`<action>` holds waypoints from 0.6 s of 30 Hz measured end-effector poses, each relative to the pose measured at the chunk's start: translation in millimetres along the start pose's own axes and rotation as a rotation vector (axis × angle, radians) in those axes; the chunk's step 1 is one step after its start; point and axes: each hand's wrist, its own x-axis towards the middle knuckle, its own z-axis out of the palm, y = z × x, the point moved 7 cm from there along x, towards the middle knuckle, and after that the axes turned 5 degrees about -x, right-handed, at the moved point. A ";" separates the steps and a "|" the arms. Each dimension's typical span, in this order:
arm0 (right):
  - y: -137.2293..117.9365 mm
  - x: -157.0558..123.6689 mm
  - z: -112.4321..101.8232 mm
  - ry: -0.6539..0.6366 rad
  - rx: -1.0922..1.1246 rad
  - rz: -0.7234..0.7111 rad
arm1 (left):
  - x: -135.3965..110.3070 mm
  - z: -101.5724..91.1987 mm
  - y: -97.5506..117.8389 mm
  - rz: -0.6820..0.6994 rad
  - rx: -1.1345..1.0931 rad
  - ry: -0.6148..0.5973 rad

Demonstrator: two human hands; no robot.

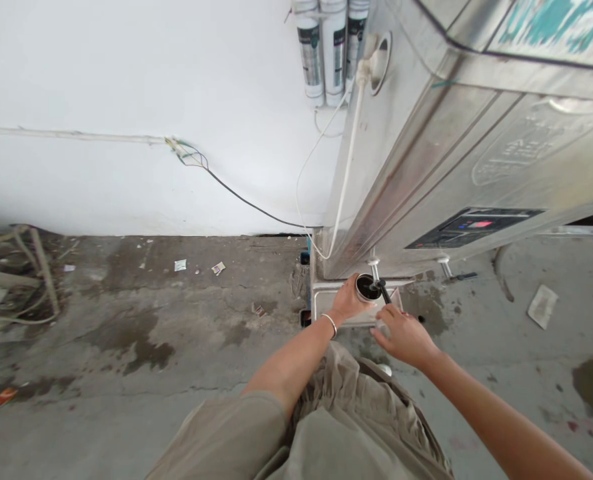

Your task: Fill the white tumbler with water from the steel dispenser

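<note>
While the left hand (344, 301) closes around a round cup (367, 288), its fingers and thumb lie snug against the cup's side. Rim thin, pale metal; interior dark, contents impossible to tell from this angle. Thin silvery bangle (330, 325) on that wrist. Right hand (404, 337) half curled, fingers bent downward, their tips at the end of a short black lever (384, 291). Looks like contact; firmness of any grip cannot be told. Hands close together but apart, both reaching out past a khaki garment (336, 413) at the bottom of the view.

Cup held just below a steel tap (375, 270) carrying the lever, above a shallow metal drip tray (326, 300). Tap projects from the base of a large stainless-steel water dispenser (426, 160), its brushed surface scuffed and streaked, with a dark control panel (474, 228) showing a red display. Second tap (445, 267), also black-levered, stands further right. Behind, on a white painted wall (126, 67), three white filter cartridges (321, 53) stand side by side; white tubing (346, 180) runs down from them, a thin dark cable (246, 200) beside it. Concrete floor (101, 347) rough, darkly stained, scattered with paper scraps.
</note>
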 end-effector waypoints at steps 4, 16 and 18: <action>37.6 5.8 -7.9 -0.035 0.040 0.253 | 4.7 -2.1 -1.9 0.027 0.028 -0.061; 18.5 28.6 8.3 -0.146 -0.008 0.298 | 16.1 -3.7 -3.5 0.014 0.036 -0.114; 16.7 30.1 7.0 -0.134 -0.037 0.315 | 17.0 -4.8 -3.6 0.015 0.034 -0.116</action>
